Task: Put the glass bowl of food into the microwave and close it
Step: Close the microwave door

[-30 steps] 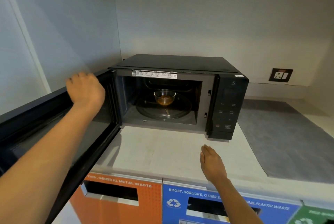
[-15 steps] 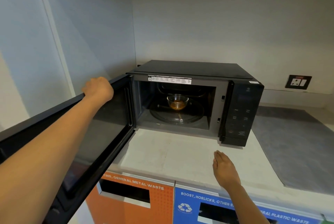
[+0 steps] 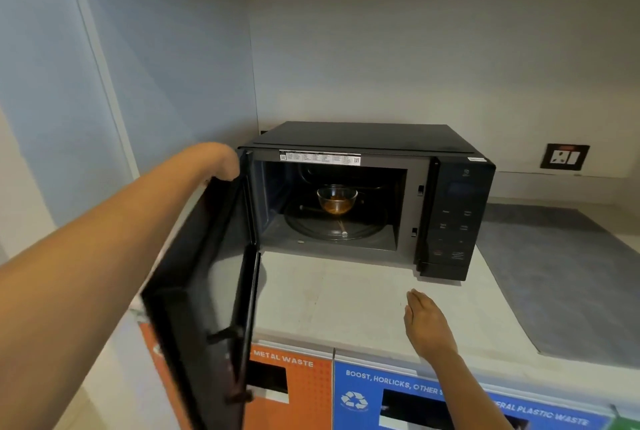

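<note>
The small glass bowl [image 3: 336, 200] with brown food sits on the glass turntable [image 3: 363, 230] inside the black microwave [image 3: 363, 137]. The microwave door [image 3: 207, 273] is hinged on the left and stands about half open, swung out toward me. My left hand [image 3: 221, 160] is at the door's top outer edge near the hinge side, its fingers hidden behind the door. My right hand [image 3: 426, 323] hovers flat with fingers together over the white counter [image 3: 329, 291] in front of the microwave, holding nothing.
A grey mat [image 3: 561, 273] covers the counter to the right of the microwave, and a wall socket [image 3: 565, 156] is behind it. Below the counter edge are an orange waste bin [image 3: 298, 395] and a blue waste bin [image 3: 360, 381]. A blue wall is close on the left.
The door has swung from fully open toward the microwave, with my left hand moving along its top edge. My right hand stays over the counter. The view has shifted.
</note>
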Demonstrator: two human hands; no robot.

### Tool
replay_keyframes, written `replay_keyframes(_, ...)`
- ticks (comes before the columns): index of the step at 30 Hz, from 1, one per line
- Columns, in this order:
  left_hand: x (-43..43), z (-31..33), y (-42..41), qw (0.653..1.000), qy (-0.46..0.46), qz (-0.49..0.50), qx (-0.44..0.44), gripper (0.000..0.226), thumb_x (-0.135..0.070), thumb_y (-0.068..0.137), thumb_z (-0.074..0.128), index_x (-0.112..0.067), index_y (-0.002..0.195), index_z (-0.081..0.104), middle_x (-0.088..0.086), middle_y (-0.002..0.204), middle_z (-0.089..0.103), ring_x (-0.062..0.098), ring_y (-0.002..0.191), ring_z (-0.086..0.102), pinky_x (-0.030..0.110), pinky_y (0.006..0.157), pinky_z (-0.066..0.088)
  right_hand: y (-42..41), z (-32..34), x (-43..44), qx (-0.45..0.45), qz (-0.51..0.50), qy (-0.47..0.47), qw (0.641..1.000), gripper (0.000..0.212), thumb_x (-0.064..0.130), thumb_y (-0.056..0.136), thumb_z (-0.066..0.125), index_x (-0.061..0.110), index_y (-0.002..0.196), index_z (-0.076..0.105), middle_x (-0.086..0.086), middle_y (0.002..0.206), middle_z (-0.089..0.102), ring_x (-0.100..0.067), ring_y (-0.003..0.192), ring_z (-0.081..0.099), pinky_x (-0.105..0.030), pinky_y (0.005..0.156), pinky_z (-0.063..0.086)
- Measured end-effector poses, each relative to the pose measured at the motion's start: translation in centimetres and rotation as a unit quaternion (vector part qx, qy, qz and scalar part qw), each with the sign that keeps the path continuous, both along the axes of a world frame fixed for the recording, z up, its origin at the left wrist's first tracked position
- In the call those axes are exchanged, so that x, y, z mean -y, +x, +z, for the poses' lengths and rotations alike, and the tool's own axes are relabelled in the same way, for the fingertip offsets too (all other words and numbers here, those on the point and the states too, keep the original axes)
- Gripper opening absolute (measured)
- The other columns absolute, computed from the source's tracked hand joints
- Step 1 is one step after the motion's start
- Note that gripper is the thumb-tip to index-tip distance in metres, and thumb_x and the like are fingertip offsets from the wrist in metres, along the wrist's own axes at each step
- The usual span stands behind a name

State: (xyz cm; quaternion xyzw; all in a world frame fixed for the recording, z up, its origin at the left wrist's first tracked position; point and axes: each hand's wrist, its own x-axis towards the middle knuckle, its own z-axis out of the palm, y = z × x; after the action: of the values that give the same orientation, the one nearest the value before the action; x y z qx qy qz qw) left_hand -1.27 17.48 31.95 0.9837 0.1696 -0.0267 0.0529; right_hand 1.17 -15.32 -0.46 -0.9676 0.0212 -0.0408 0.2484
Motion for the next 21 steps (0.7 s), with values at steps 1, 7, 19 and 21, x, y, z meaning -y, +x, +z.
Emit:
replay_keyframes(1, 0.6, -0.1, 0.1, 1.000, 0.010, -0.014, 0.004, 0.034, -0.002, 0.096, 0.036, 0.012, 0.121, 0.054, 0.021, 0.108, 0.055, 0.025, 0.087, 0.046, 0.037, 0.079, 0.044, 0.0, 0.0, 0.0, 0.000, -0.002, 0.003, 1.000, 0.050, 0.032, 0.100, 0.030, 0.017, 0.147, 0.021, -0.001, 0.156, 0.022, -0.019, 0.143, 0.022, -0.033, 0.119, 0.021)
replay_keyframes(7, 2.7, -1.5, 2.1, 0.996, 0.010, -0.037, 0.087, 0.051, -0.031, 0.102, 0.030, 0.004, 0.136, 0.043, 0.021, 0.145, 0.042, 0.035, 0.128, 0.044, 0.038, 0.106, 0.035, 0.1, -0.4, 0.0, 0.006, -0.016, 0.032, 0.999, 0.050, 0.032, 0.099, 0.032, 0.017, 0.146, 0.023, -0.001, 0.155, 0.025, -0.019, 0.142, 0.026, -0.033, 0.118, 0.023)
replay_keyframes(19, 6.9, -5.8, 5.5, 0.968, -0.043, -0.093, 0.230, 0.066, -0.050, 0.098, 0.028, 0.002, 0.125, 0.057, 0.016, 0.142, 0.037, 0.037, 0.123, 0.046, 0.047, 0.096, 0.042, 0.5, -0.9, 0.1, 0.048, -0.223, 0.168, 0.959, 0.046, 0.014, 0.096, 0.045, 0.015, 0.140, 0.033, -0.005, 0.146, 0.039, -0.024, 0.131, 0.043, -0.032, 0.107, 0.037)
replay_keyframes(21, 7.2, -6.5, 6.1, 0.958, -0.045, -0.109, 0.262, 0.067, -0.051, 0.097, 0.031, 0.004, 0.127, 0.053, 0.017, 0.139, 0.040, 0.036, 0.123, 0.046, 0.046, 0.096, 0.044, 0.6, -1.2, 0.0, 0.048, -0.210, 0.159, 0.963, 0.045, 0.020, 0.098, 0.041, 0.017, 0.142, 0.030, -0.003, 0.149, 0.037, -0.024, 0.134, 0.041, -0.032, 0.109, 0.035)
